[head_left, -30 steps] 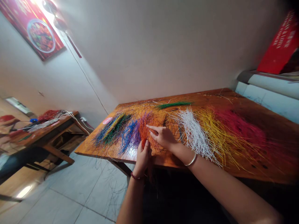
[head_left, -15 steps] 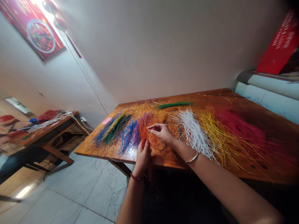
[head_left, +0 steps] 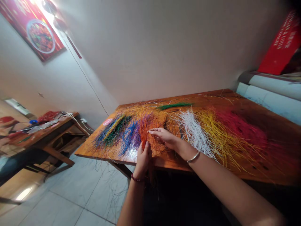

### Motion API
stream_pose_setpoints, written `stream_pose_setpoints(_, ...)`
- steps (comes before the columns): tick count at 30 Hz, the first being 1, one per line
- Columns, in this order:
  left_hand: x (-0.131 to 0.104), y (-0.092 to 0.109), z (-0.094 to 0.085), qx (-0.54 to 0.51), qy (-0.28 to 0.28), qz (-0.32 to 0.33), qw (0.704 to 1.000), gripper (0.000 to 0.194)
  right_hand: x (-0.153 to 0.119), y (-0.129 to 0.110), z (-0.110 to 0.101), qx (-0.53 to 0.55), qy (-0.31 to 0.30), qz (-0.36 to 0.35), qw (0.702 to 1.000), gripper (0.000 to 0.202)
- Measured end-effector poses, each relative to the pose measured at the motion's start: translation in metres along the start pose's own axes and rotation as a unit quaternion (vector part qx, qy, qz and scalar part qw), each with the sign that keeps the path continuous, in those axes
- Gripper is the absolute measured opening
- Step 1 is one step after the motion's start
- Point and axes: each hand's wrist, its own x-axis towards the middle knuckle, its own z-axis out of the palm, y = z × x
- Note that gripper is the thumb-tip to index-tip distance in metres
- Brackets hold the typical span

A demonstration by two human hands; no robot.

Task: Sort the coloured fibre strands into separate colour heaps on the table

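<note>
My left hand [head_left: 144, 155] is closed round a bundle of orange strands [head_left: 144, 135] at the front edge of the wooden table [head_left: 164, 163]. Close to the right side of the bundle is my right hand [head_left: 162, 136], thumb and fingers pinched together; anything between the fingertips is too small to make out. Purple strands [head_left: 135, 138] and blue strands [head_left: 128, 139] lie to the left of the bundle. White strands [head_left: 195, 133], yellow strands [head_left: 217, 138] and red strands [head_left: 242, 130] are spread to the right.
A green bundle [head_left: 175, 106] lies near the table's back edge. Mixed blue, yellow and green strands [head_left: 113, 128] rest at the left end. Another table [head_left: 47, 131] stands at the far left, with a person's leg [head_left: 21, 163] beside it. A wall rises behind.
My right hand has moved slightly down, and its thumb and fingers have come closer together. My left hand still holds the orange bundle in nearly the same place.
</note>
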Motion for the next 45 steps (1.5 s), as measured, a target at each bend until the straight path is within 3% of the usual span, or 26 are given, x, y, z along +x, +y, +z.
stream_pose_setpoints(6, 0.001, -0.001, -0.002, 0.018, -0.006, 0.003, 1.0, 0.04, 0.004, 0.004, -0.002, -0.002, 0.006, 0.0, 1.0, 0.035)
stream_pose_setpoints(14, -0.003, 0.002, 0.001, -0.02, 0.004, 0.004, 1.0, 0.04, 0.009, 0.008, -0.003, 0.024, 0.065, -0.048, 0.996, 0.04)
stream_pose_setpoints(24, -0.003, 0.006, 0.003, -0.029, 0.009, 0.003, 1.0, 0.041, 0.01, 0.006, -0.005, 0.086, 0.127, -0.091, 0.984, 0.031)
stream_pose_setpoints(37, -0.001, 0.006, 0.002, -0.034, 0.007, -0.014, 0.999, 0.04, 0.01, 0.008, 0.001, -0.021, 0.058, -0.074, 0.995, 0.037)
stream_pose_setpoints(45, -0.003, 0.007, 0.002, -0.05, 0.001, -0.014, 0.999, 0.042, 0.015, 0.009, 0.0, -0.029, 0.134, -0.146, 0.98, 0.043)
